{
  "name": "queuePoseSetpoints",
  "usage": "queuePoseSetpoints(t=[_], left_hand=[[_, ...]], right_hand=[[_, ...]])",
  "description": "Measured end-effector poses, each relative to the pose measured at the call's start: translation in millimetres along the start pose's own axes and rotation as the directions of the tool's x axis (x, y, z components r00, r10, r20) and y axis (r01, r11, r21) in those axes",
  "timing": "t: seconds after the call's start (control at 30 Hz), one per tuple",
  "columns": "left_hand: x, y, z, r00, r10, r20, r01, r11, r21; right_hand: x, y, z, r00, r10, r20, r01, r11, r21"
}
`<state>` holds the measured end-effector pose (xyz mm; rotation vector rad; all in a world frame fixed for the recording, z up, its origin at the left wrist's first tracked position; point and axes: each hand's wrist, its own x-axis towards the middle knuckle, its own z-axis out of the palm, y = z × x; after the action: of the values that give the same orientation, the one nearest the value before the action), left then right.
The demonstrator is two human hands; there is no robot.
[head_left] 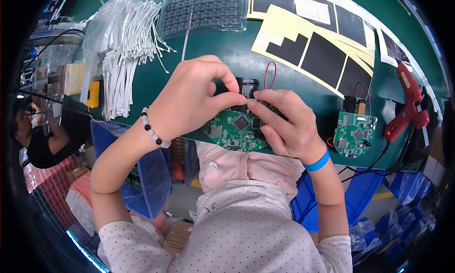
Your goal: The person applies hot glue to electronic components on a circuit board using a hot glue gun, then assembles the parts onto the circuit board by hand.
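I hold a green circuit board (237,128) at the near edge of the green table (222,50), my left hand (189,100) and right hand (289,124) pinching its top edge beside a black part (247,86). My hands hide most of it. A second circuit board (354,133) lies right, near a red glue gun (407,107); white ties (125,50) lie left.

Both forearms are raised from the lower edge and angled inward so that the hands meet at the centre. The left hand (189,95) is arched, its thumb and forefinger pinched together at the tips, a beaded bracelet worn at the wrist. The right hand (286,124) is curled beside it, fingertips touching the left's, a blue band worn on the wrist.
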<state>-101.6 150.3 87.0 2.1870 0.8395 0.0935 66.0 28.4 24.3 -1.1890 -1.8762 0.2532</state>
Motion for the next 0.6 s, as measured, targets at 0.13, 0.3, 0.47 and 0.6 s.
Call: queuePoseSetpoints(t=[0.13, 0.3, 0.47, 0.6], left_hand=[[1.6, -6.7, -1.1, 0.999, 0.027, 0.037, -0.021, 0.989, -0.148], [5.2, -6.3, -5.6, 0.993, 0.059, 0.099, -0.045, 0.989, -0.138], [8.3, -8.6, -2.6, 0.988, 0.116, 0.101, -0.104, 0.988, -0.11], [15.1, -5.3, -5.8, 0.989, 0.096, 0.114, -0.083, 0.99, -0.111]], right_hand=[[-0.4, 0.5, 0.4, 1.0, -0.004, 0.0, 0.004, 1.0, -0.002], [0.6, 0.2, -0.7, 1.0, -0.004, -0.001, 0.004, 1.0, 0.005], [0.7, 0.2, 0.2, 1.0, 0.001, 0.005, -0.001, 1.0, 0.003], [0.4, -0.3, 0.0, 1.0, -0.006, 0.001, 0.006, 1.0, -0.024]])
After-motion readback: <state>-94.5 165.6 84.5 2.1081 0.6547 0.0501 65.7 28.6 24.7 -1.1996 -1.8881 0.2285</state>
